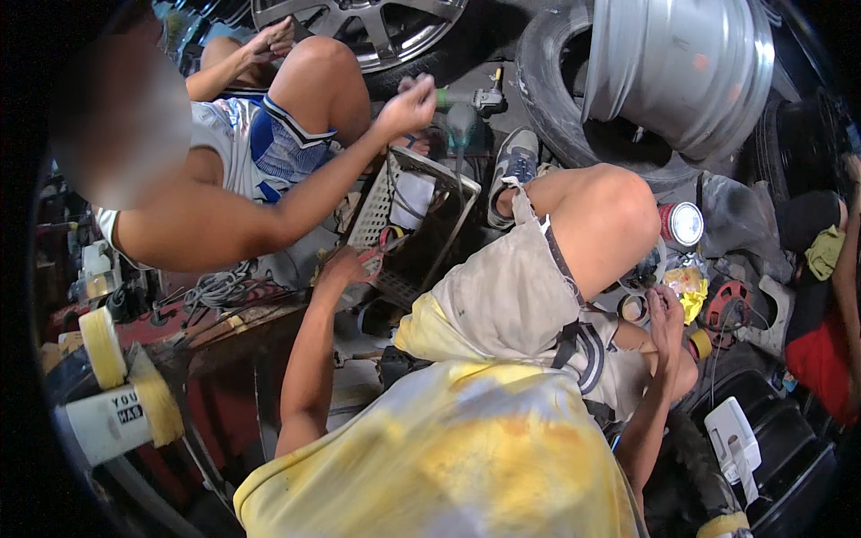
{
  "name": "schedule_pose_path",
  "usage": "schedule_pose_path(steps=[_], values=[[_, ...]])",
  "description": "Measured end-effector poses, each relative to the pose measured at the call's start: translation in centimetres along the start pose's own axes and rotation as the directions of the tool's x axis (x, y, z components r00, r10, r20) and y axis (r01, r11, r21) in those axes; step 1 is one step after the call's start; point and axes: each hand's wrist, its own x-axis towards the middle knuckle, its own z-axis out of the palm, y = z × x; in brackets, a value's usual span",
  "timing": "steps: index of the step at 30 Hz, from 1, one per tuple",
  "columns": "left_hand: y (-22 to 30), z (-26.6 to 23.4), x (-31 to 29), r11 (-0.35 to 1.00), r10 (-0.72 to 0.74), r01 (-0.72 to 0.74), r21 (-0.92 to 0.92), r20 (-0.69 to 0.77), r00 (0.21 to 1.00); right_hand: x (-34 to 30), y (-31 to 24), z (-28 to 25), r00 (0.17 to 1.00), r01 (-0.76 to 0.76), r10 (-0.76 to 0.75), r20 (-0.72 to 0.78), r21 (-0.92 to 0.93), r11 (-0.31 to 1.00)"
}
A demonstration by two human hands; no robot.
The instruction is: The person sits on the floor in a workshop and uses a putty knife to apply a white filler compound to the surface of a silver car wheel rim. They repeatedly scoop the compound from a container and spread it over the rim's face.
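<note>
My left hand [341, 267] is at the near left edge of a plastic basket [366, 215], its fingers closed around a red-handled tool [371, 260]; the tool's exact kind is not clear. Inside the basket lie a white paper [413, 199] and a small yellow-and-black ring-shaped thing [391, 237]. Over by my right knee, my right hand [665, 316] is raised, its fingers extended and apparently holding nothing. Close to it are a crumpled yellow wrapper [693, 300] and a round open container [633, 308].
At the left a co-worker [242, 211] squats, one hand above the basket. A green power tool [480, 99], a tire [547, 85] and a silver wheel rim [673, 76] lie ahead. A red can [682, 223] and red reel [726, 305] are at the right, near another person [821, 350].
</note>
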Motion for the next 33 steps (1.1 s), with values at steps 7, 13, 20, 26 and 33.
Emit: schedule_pose_path(steps=[7, 13, 20, 26, 33], values=[[3.2, -5.4, -11.0, 0.773, 0.395, -0.254, -0.582, 0.128, 0.909, -2.6, -8.0, 1.4, 0.952, 0.266, -0.278, -0.129, -0.098, 0.959], [12.2, -10.8, -18.9, 0.455, 0.58, -0.808, -0.375, -0.564, 0.588, -6.9, -13.9, 2.2, 0.835, 0.523, -0.463, -0.298, 0.171, 0.835], [32.8, -11.9, -26.7, 0.189, 0.838, -0.932, 0.311, -0.545, -0.012, -8.9, -17.1, 2.5, 0.827, 0.542, -0.228, -0.514, 0.618, 0.569], [41.1, -5.8, -24.4, 0.062, 0.992, -0.998, 0.001, -0.115, 0.061, -4.1, -7.5, -3.1, 0.916, 0.316, 0.08, -0.393, 0.831, 0.458], [51.4, -6.6, -14.8, 0.243, 0.957, -0.963, 0.118, -0.19, 0.218, 7.9, 6.6, -9.4, 0.948, -0.164, 0.164, -0.273, 0.022, 0.986]])
